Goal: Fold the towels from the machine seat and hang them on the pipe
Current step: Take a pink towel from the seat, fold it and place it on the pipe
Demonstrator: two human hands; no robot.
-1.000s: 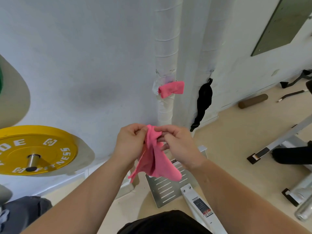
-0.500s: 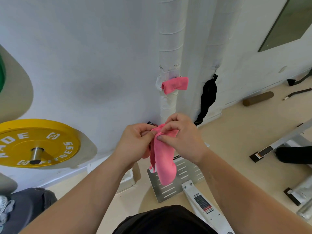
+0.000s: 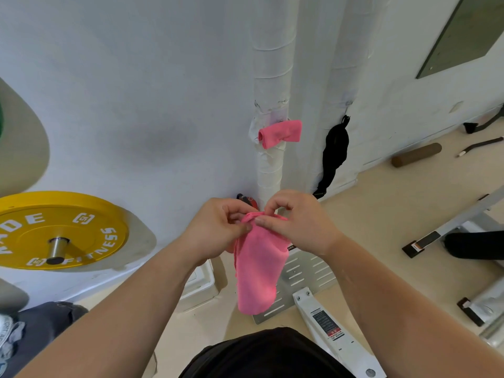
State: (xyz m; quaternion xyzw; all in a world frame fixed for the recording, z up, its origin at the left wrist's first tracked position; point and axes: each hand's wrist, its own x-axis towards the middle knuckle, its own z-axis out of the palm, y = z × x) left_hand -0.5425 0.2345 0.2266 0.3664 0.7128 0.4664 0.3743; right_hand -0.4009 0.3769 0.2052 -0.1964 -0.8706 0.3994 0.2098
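A pink towel (image 3: 257, 271) hangs folded lengthwise in front of me, a narrow strip dropping from its top edge. My left hand (image 3: 218, 230) pinches that top edge at its left end. My right hand (image 3: 297, 222) pinches the same edge just to the right, thumb and fingers curled over the fold. Behind them stands a white wrapped vertical pipe (image 3: 271, 77) against the wall. A second pink towel (image 3: 281, 132), folded small, hangs on the pipe at mid height.
A yellow weight plate (image 3: 57, 230) on a steel bar juts out at the left. A black cloth (image 3: 334, 151) hangs on the wall right of the pipe. A white machine frame (image 3: 327, 323) and slotted metal footplate (image 3: 302, 271) lie below my hands. A brown roller (image 3: 416, 158) lies on the floor.
The towel went from a loose bunch to a neat narrow hanging strip. Both hands came closer together at its top edge and stayed in front of the pipe's foot.
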